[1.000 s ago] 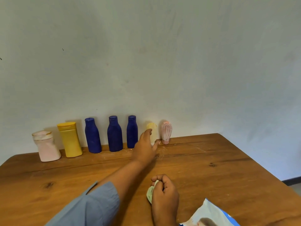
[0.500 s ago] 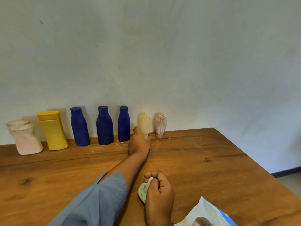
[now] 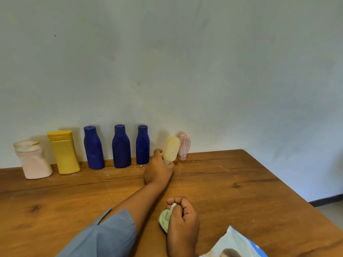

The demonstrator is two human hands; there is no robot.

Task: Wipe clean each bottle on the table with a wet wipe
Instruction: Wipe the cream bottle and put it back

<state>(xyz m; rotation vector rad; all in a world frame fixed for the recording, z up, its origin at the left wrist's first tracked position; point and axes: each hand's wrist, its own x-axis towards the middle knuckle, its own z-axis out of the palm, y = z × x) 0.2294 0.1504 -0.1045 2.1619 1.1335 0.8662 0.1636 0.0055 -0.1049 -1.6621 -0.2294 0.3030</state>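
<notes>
Several bottles stand in a row along the wall on a wooden table (image 3: 232,182): a pale pink one (image 3: 33,161), a yellow one (image 3: 64,152), three dark blue ones (image 3: 93,147) (image 3: 121,146) (image 3: 142,144) and a small ribbed pink one (image 3: 184,146). My left hand (image 3: 158,168) grips the base of a small cream bottle (image 3: 171,148), which leans to the right beside the ribbed pink one. My right hand (image 3: 182,221) holds a crumpled pale green wet wipe (image 3: 166,217) near the table's front.
A white and blue wipes packet (image 3: 239,245) lies at the bottom right edge of the view. The table's right edge runs diagonally, with floor and a dark skirting beyond it. A plain pale wall stands right behind the bottles.
My left hand reached the cream bottle, closed round its base, and now has it tilted to the right. My right hand kept hold of the wipe.
</notes>
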